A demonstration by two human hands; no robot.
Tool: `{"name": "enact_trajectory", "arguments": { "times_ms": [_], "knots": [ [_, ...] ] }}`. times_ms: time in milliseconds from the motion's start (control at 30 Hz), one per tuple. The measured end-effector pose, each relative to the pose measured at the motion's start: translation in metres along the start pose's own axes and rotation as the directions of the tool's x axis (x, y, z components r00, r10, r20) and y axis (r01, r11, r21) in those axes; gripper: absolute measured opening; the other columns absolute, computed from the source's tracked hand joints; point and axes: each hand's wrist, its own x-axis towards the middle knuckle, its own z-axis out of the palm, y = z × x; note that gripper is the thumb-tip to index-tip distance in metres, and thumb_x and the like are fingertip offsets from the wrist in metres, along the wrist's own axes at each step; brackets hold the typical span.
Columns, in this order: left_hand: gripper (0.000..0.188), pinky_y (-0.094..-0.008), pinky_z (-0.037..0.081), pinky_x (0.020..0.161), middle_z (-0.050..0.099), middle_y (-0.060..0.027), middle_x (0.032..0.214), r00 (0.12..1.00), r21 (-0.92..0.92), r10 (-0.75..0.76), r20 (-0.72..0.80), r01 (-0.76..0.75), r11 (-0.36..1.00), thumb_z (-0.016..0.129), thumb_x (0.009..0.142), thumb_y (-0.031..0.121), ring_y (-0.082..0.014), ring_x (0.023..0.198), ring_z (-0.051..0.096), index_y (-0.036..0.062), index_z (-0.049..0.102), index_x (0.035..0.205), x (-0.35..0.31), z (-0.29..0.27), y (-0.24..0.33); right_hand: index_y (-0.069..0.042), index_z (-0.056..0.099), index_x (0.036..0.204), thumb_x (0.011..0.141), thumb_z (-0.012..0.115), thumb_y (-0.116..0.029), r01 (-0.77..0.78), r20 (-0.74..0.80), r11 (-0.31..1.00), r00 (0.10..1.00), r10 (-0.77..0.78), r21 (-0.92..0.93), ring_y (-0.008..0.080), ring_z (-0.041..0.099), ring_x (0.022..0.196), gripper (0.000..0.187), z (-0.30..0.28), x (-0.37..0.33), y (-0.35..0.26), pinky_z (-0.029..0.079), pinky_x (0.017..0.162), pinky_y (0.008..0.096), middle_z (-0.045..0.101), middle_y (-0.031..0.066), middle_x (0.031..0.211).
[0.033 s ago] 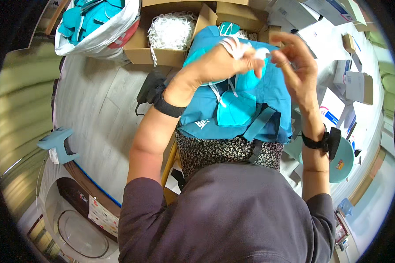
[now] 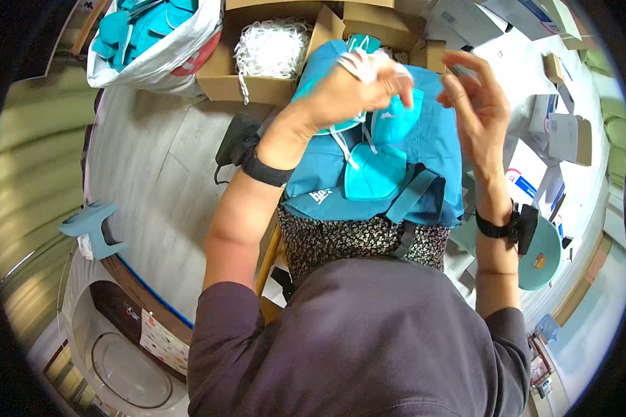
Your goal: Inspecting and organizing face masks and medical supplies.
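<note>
Pale grey plank flooring extends to the left of your reference item, the teal woven cloth with dark straps spread across your lap. Your left hand is raised over the far half of the cloth, its fingers curled closed on a bunch of thin white elastic bands; motion blur hides the exact finger contact. Your right hand is raised at the far right edge of the cloth, fingers bent, thumb and forefinger parted, with nothing visible in its hold. Your two hands are apart.

Beneath the left hand, on the far half of the cloth, locate one turquoise folded fabric mask, partly covered by your fingers. A second turquoise mask with a pointed outline lies on the near half of the cloth, with white straps at its upper left.

Black wrist straps are fitted to both your arms: one at the left side of the cloth, one at the right. Dark floral fabric shows at the near edge of the cloth.

Beyond the far left corner of the cloth, note a brown cardboard box containing a tangled heap of white bands. Farther left of the cloth stands a white plastic sack filled with turquoise masks. Right of the cloth are scattered white cartons and a round pale-green plastic stool.
</note>
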Motion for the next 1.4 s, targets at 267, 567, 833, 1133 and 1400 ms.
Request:
{"name": "enact_trajectory", "arguments": {
  "times_ms": [267,567,833,1133,1400],
  "knots": [
    [0.045,-0.0251,0.046,0.070,0.056,-0.0029,0.056,0.938,-0.232,0.086,-0.335,-0.170,0.958,0.051,0.102,0.034,-0.0152,0.071,0.061,-0.0087,0.063,0.112,-0.013,-0.017,0.025,0.001,0.068,0.095,0.073,0.075,-0.062,-0.150,0.380,0.662,0.717,0.584,-0.734,0.0331,0.068,0.080,0.067,0.005,-0.061,0.065,0.053,0.072,0.0417,0.070,0.0158,0.084],
    [0.033,-0.0265,0.051,0.071,0.063,-0.0047,0.072,0.884,-0.416,0.121,-0.452,-0.329,0.848,0.055,0.100,0.022,-0.0136,0.068,0.060,-0.0035,0.060,0.121,-0.028,-0.032,0.025,-0.001,0.063,0.089,0.083,0.077,-0.014,-0.408,0.428,0.886,0.776,0.464,-0.221,0.0097,0.053,0.074,0.020,-0.001,-0.068,0.059,0.044,0.066,0.0276,0.060,0.0009,0.077],
    [0.030,-0.0198,0.040,0.049,0.066,-0.0008,0.077,0.991,-0.090,-0.114,-0.068,0.108,0.990,0.073,0.087,0.018,-0.0043,0.059,0.051,0.0018,0.068,0.111,-0.016,0.010,-0.007,-0.003,0.068,0.086,0.089,0.072,-0.017,-0.491,0.282,0.860,0.851,0.442,0.135,0.0033,0.055,0.067,0.016,-0.029,-0.034,0.014,0.043,0.061,0.0197,0.065,-0.0025,0.076],
    [0.032,-0.0230,0.039,0.051,0.066,-0.0058,0.077,0.974,-0.295,-0.220,0.053,0.225,0.929,0.076,0.086,0.028,-0.0067,0.060,0.051,-0.0008,0.068,0.097,-0.020,0.033,-0.022,0.000,0.070,0.093,0.092,0.069,-0.019,-0.518,0.198,0.850,0.847,0.494,0.094,0.0037,0.056,0.064,0.018,-0.045,-0.018,0.020,0.043,0.059,0.0193,0.067,-0.0011,0.078],
    [0.029,-0.0276,0.041,0.062,0.062,-0.0050,0.078,1.000,-0.294,-0.017,0.010,0.020,0.956,0.079,0.081,0.022,-0.0121,0.072,0.053,0.0030,0.060,0.074,-0.026,0.049,-0.033,0.000,0.068,0.094,0.093,0.068,-0.021,-0.591,0.214,0.784,0.804,0.555,0.190,0.0050,0.058,0.062,0.021,-0.046,-0.012,0.031,0.045,0.058,0.0196,0.067,0.0007,0.077]
  ]
}}
